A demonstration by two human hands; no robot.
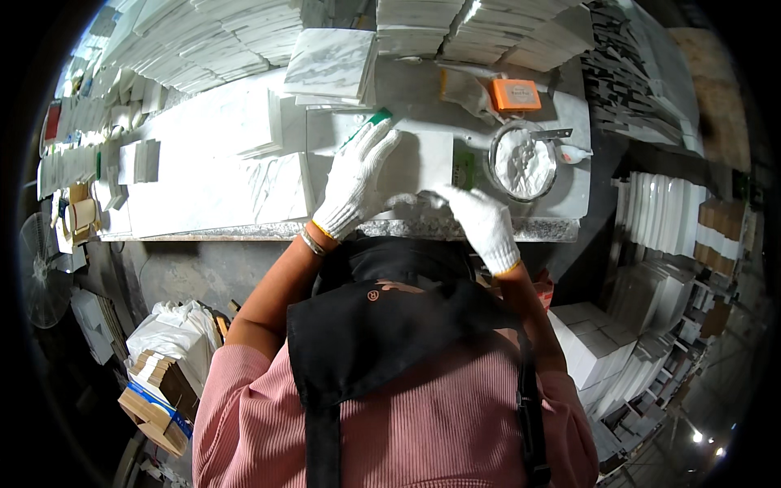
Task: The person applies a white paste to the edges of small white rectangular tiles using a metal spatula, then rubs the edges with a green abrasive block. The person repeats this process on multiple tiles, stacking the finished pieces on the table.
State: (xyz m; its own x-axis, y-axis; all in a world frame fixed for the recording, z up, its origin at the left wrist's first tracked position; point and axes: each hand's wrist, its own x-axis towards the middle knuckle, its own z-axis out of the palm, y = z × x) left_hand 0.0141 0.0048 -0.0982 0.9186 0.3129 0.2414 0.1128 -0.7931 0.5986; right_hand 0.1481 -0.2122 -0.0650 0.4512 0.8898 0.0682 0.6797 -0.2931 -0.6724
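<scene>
Pressing left hand [355, 180] flat, right hand [482, 218] curled, on marble tile [423, 163].

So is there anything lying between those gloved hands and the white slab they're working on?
Nothing visible. The left hand lies flat on the white marble tile, and the right hand touches its near edge. The bowl of white paste sits off to the right, clear of both.

Two white-gloved hands, the left hand [355, 180] and right hand [486, 222], work at one table [203, 191] carrying one round bowl of white paste [522, 163], one orange box [516, 94] and one green-handled tool [368, 126], with one fan [42, 268] at far left.
</scene>
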